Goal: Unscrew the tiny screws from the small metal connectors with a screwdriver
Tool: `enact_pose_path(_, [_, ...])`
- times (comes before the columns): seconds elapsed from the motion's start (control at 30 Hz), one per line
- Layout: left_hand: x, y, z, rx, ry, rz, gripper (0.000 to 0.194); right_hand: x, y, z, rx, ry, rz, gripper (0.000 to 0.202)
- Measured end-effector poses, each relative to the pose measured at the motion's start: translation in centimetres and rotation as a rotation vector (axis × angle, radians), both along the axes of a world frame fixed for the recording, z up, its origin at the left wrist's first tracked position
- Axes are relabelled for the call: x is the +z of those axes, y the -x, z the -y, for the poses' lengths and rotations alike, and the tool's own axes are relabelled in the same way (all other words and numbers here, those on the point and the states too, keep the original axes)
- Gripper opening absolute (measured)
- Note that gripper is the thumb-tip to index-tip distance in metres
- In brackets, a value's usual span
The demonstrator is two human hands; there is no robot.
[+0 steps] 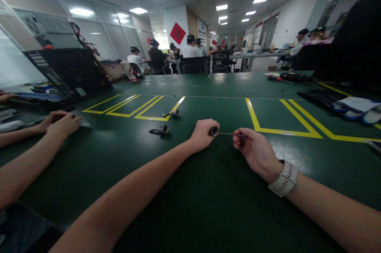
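My left hand (204, 133) is wrapped round a hollow metal cylinder (213, 131), its round open end turned to the right. Between the fingers of my right hand (256, 145) is a thin screwdriver-like tool (242, 136). Its slim shaft runs left to the cylinder's mouth; whether the tip is inside I cannot tell. A tiny dark piece (218, 143) lies on the table just below the cylinder. To the left of my left hand, two similar metal parts lie on their sides, a nearer one (162, 129) and a farther one (175, 113), each with a narrow shank pointing left.
The green table (190, 205) bears yellow tape outlines. At left, a co-worker's hands (64, 124) rest over the same table. Gloves (357, 108) lie at right, a power tool (294, 77) at the far right edge. A paper cup (131, 72) stands at the back left.
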State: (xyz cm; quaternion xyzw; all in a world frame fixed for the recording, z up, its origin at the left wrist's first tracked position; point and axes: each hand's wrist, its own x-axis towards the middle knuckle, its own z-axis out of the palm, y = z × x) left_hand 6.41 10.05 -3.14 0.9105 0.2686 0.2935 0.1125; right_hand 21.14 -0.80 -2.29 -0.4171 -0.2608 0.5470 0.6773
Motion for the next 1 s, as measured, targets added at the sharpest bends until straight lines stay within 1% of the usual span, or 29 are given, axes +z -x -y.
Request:
enact_pose_path(0.17, [-0.03, 0.06, -0.02, 0.066, 0.017, -0.02, 0.008, -0.12, -0.01, 0.07, -0.054, -0.005, 0.048, 0.014])
enact_pose_path(0.37, [-0.15, 0.16, -0.03, 0.087, 0.014, -0.037, 0.008, -0.31, -0.16, 0.12, -0.086, -0.013, 0.151, 0.015])
enact_pose_path(0.57, [-0.11, 0.13, 0.04, 0.088, 0.041, 0.019, 0.006, -0.13, 0.05, 0.25, -0.117, -0.009, 0.265, 0.015])
enact_pose_path(0.87, [-0.19, -0.1, 0.18, 0.001, 0.045, -0.045, 0.009, -0.2, 0.39, 0.26, -0.142, -0.001, 0.351, 0.015])
enact_pose_path(1.0, [-0.29, -0.09, 0.1, -0.03, 0.069, -0.044, 0.009, -0.47, 0.35, 0.11, -0.182, -0.003, 0.354, 0.014])
